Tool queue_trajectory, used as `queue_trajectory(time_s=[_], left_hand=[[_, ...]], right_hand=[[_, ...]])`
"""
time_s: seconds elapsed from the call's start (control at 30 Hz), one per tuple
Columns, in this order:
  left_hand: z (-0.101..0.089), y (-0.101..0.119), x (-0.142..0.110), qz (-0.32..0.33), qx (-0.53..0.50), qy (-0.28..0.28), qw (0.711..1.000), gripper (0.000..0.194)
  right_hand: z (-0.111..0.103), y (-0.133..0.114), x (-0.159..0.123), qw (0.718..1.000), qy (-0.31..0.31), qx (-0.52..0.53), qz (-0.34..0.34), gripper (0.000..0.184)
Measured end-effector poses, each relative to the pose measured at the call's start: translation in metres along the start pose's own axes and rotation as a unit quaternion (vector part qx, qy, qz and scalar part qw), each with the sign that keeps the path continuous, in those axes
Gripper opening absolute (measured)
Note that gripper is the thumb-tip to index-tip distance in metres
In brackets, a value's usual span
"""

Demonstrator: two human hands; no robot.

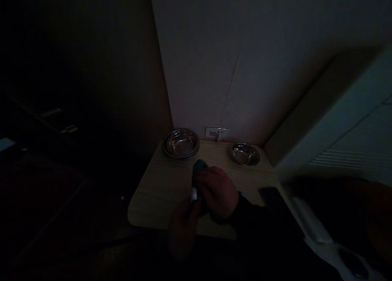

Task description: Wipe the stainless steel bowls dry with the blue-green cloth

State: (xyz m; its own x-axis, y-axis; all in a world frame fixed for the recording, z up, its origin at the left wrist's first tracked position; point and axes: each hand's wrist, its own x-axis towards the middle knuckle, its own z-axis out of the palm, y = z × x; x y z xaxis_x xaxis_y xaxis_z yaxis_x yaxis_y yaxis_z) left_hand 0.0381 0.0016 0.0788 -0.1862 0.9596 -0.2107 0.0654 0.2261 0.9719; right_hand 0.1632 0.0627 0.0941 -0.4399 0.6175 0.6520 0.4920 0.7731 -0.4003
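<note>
- Table [156, 191] of pale wood stands against the wall [199, 69]; from where I'm standing the room is very dim. I take the hands as the dial's centre, with twelve toward the wall.
- Left hand [183, 222], at seven o'clock, closes narrowly around the lower end of a bright piece [194, 194], probably to steady it from below.
- Right hand [219, 191], just past two, curls over a teal-coloured thing [200, 164], whose top pokes out at twelve. Those fingers seem bent to press it from above, one hand bracing while the other works. Whether teal and bright parts are one object, I cannot tell in this light.
- Both things sit above the table's near half, between the hands, perhaps kept close to the body for control.
- At eleven, stacked steel bowls [181, 144] rest near the back edge, nested, likely to save room.
- At one to two, a single steel bowl [245, 154] stands apart from that stack, near the far right corner.
- Past twelve, a wall socket [216, 132] holds a plug [218, 136], just above the tabletop.
- At three, a dark flat slab [274, 197] lies along the right edge, seemingly out of the hands' way.
</note>
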Motion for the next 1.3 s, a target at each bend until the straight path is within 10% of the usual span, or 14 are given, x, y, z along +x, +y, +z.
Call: queue_trajectory(time_s=[0.63, 0.97, 1.3], left_hand=[[-0.001, -0.002, -0.003, 0.007, -0.006, -0.008, 1.000, 0.032], [-0.015, -0.012, 0.001, 0.002, -0.073, 0.056, 0.996, 0.040], [-0.012, -0.019, 0.005, -0.009, -0.266, 0.025, 0.964, 0.026]], right_hand=[[0.001, -0.001, -0.005, 0.999, 0.022, 0.038, -0.002, 0.018], [-0.018, 0.046, -0.007, 0.952, 0.100, 0.116, 0.265, 0.021], [-0.012, 0.023, -0.024, 0.928, 0.144, 0.159, 0.304, 0.021]])
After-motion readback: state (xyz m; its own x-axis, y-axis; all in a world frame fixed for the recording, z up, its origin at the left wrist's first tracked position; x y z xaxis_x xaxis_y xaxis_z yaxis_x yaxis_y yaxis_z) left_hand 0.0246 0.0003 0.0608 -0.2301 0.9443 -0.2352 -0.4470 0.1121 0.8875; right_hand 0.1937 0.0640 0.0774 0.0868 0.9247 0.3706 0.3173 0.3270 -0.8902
